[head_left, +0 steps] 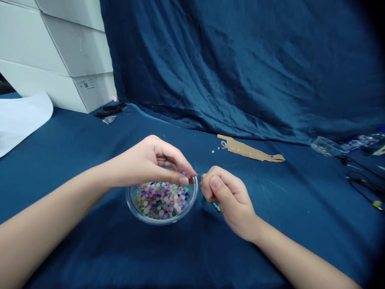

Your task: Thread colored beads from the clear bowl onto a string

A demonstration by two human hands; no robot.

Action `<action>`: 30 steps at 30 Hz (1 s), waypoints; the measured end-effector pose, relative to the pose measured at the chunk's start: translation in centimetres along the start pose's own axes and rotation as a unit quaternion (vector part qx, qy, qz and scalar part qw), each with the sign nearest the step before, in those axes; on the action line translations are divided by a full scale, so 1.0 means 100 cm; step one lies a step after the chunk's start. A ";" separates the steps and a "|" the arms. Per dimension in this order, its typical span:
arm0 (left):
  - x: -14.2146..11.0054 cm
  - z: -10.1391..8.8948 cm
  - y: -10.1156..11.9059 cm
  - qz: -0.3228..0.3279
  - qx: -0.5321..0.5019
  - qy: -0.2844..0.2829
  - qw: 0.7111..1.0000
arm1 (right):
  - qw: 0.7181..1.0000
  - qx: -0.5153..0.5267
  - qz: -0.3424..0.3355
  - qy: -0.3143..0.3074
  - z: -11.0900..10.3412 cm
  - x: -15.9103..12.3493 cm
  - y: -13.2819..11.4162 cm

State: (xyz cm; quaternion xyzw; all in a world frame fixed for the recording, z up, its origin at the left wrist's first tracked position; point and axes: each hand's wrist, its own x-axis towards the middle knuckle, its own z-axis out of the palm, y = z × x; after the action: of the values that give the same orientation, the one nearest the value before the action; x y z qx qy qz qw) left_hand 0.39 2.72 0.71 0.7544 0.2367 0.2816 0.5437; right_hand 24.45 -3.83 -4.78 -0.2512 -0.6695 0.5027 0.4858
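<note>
Over bowl [150,220], left hand [144,162]: pinching bead [184,173] closely, likely needing fingertips on its slippery sides
Right of bowl, right hand [231,196]: fisting, apparently gripping light, limp thread [199,174]

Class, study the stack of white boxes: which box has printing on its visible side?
The bottom box of the stack: its side bears a small printed code. The boxes above it show no printing.

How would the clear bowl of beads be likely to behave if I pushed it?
The clear bowl looks like thin plastic, so its rim may flex if squeezed. The beads lie loose inside, so a sudden push would probably shift them. They look round and uncovered, so a steep tilt could send some rolling out.
</note>
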 end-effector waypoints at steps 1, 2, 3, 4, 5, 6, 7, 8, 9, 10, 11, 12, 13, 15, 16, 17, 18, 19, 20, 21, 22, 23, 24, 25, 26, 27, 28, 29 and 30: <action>0.001 0.001 0.000 -0.001 -0.009 -0.002 1.000 | 1.000 -0.002 0.000 -0.003 0.000 0.000 0.000; 0.001 0.002 0.000 -0.002 -0.016 -0.003 1.000 | 1.000 -0.003 -0.001 -0.006 0.000 0.000 0.000; 0.002 0.003 0.000 -0.003 -0.019 -0.002 1.000 | 1.000 -0.003 -0.001 -0.007 0.000 0.000 0.000; 0.002 0.003 0.001 -0.006 -0.019 0.001 1.000 | 1.000 -0.003 -0.002 -0.008 0.000 0.000 0.000; 0.002 0.004 0.001 -0.010 -0.017 0.003 1.000 | 1.000 -0.003 -0.002 -0.009 0.000 0.000 -0.001; 0.002 0.004 0.001 -0.012 -0.015 0.006 1.000 | 1.000 -0.003 -0.003 -0.010 0.000 0.000 -0.001; 0.002 0.004 0.001 -0.013 -0.014 0.008 1.000 | 1.000 -0.003 -0.003 -0.011 0.000 0.000 -0.001; 0.002 0.004 0.001 -0.013 -0.013 0.010 1.000 | 1.000 -0.004 -0.004 -0.012 0.001 0.000 -0.001; 0.002 0.004 0.001 -0.010 -0.014 0.012 1.000 | 1.000 -0.005 -0.005 -0.013 0.001 0.000 -0.002; 0.002 0.004 0.001 -0.007 -0.016 0.014 1.000 | 1.000 -0.006 -0.005 -0.016 0.001 0.000 -0.002; 0.002 0.004 0.001 -0.004 -0.018 0.017 1.000 | 1.000 -0.007 -0.006 -0.018 0.002 0.001 -0.002; 0.002 0.004 0.001 -0.002 -0.020 0.019 1.000 | 1.000 -0.008 -0.006 -0.020 0.002 0.001 -0.003; 0.002 0.004 0.001 -0.001 -0.022 0.020 1.000 | 1.000 -0.009 -0.006 -0.023 0.002 0.001 -0.003; 0.002 0.003 0.001 -0.002 -0.021 0.019 1.000 | 1.000 -0.008 -0.006 -0.028 0.002 0.001 -0.004; 0.002 0.003 0.001 -0.001 -0.020 0.018 1.000 | 1.000 -0.008 -0.006 -0.030 0.002 0.001 -0.004; 0.002 0.003 0.002 0.000 -0.019 0.017 1.000 | 0.999 -0.008 -0.007 -0.031 0.002 0.000 -0.004; 0.002 0.003 0.002 0.003 -0.021 0.019 1.000 | 0.999 -0.009 -0.008 -0.031 0.002 0.000 -0.004; 0.002 0.003 0.002 0.005 -0.023 0.020 1.000 | 0.999 -0.009 -0.009 -0.031 0.002 0.001 -0.004; 0.002 0.003 0.002 0.006 -0.026 0.020 0.999 | 0.999 -0.010 -0.009 -0.030 0.002 0.001 -0.004; 0.002 0.004 0.002 0.006 -0.029 0.019 0.999 | 0.999 -0.011 -0.009 -0.029 0.002 0.001 -0.004; 0.002 0.004 0.002 0.005 -0.032 0.019 0.999 | 0.999 -0.014 -0.007 -0.028 0.002 0.001 -0.004; 0.002 0.004 0.002 0.004 -0.034 0.016 0.999 | 0.999 -0.017 -0.005 -0.027 0.002 0.001 -0.005; 0.002 0.004 0.002 0.005 -0.036 0.013 0.999 | 0.999 -0.020 -0.002 -0.026 0.002 0.001 -0.005; 0.002 0.004 0.002 0.005 -0.038 0.009 0.999 | 0.999 -0.023 0.002 -0.026 0.003 0.001 -0.006; 0.002 0.004 0.002 0.005 -0.040 0.006 0.999 | 0.999 -0.026 0.005 -0.027 0.003 0.001 -0.006; 0.002 0.004 0.002 0.005 -0.042 0.002 0.999 | 0.999 -0.029 0.007 -0.027 0.003 0.001 -0.007; 0.002 0.004 0.002 0.004 -0.044 0.000 0.999 | 0.999 -0.031 0.008 -0.027 0.003 0.001 -0.007; 0.002 0.004 0.002 0.002 -0.046 -0.001 0.999 | 0.999 -0.034 0.008 -0.027 0.003 0.001 -0.008; 0.002 0.005 0.002 0.001 -0.048 -0.001 0.999 | 0.999 -0.036 0.008 -0.026 0.003 0.001 -0.008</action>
State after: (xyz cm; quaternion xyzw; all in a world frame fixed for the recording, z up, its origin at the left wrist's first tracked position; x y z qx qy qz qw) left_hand 0.84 2.46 0.83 0.7278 0.2219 0.2922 0.5794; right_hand 24.25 -4.17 -4.00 -0.2608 -0.6976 0.4887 0.4543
